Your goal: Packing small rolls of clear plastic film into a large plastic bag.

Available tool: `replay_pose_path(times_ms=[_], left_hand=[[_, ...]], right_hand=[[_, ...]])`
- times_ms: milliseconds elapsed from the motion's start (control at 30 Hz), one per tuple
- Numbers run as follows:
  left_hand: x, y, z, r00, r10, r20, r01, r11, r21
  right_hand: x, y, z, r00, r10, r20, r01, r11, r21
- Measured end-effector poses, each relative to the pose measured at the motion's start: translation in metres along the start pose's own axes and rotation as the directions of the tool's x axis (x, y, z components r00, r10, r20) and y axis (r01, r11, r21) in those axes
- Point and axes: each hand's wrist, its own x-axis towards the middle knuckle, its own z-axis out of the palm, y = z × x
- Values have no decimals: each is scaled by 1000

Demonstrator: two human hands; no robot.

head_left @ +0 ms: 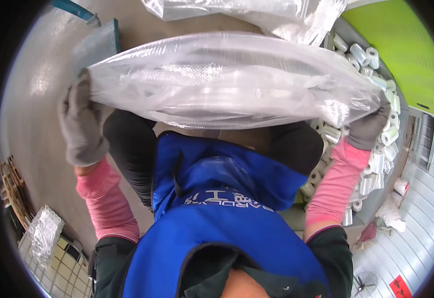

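Head view: beyond the blue cloth apron point(212, 223), gray-gloved left hand point(82, 121) and gray-gloved right hand point(369, 128) sensibly hold clear plastic film point(217, 84), likely light and slippery, by its ends.

Film point(227, 92): clear, whitish sheen, speckled glints. Left glove point(82, 124) and right glove point(368, 126): plain grey. Sleeves point(106, 198): pink, fine pale stripes. Apron point(212, 231): blue, white lettering. Trousers point(130, 151): black. Panel point(410, 54): lime green. Rolls point(389, 135): whitish, translucent. Sign point(401, 287): red, dark writing.
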Motion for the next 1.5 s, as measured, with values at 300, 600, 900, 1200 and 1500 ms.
replay_pose_path(times_ms=[300, 600, 900, 1200, 1500], left_hand=[[-34, 72, -16, 1000, 17, -14, -19, 978, -207], [-84, 78, 69, 347, 697, 627, -924, 138, 357], [-111, 84, 21, 83, 546, 833, -991, 132, 12], [-78, 78, -12, 612, 775, 156, -731, 480, 485], [-66, 45, 17, 948, 215, 234, -165, 962, -218]], right_hand=[[-63, -66, 51, 981, -146, -126, 45, 809, -587], [-82, -69, 105, 921, -370, -118, -59, 167, -984], [-102, 15, 180, 673, 495, 549, 704, -202, -681], [-58, 100, 168, 582, 809, 84, 520, -292, -802], [-45, 159, 158, 890, 415, -191, 164, -680, -715]])
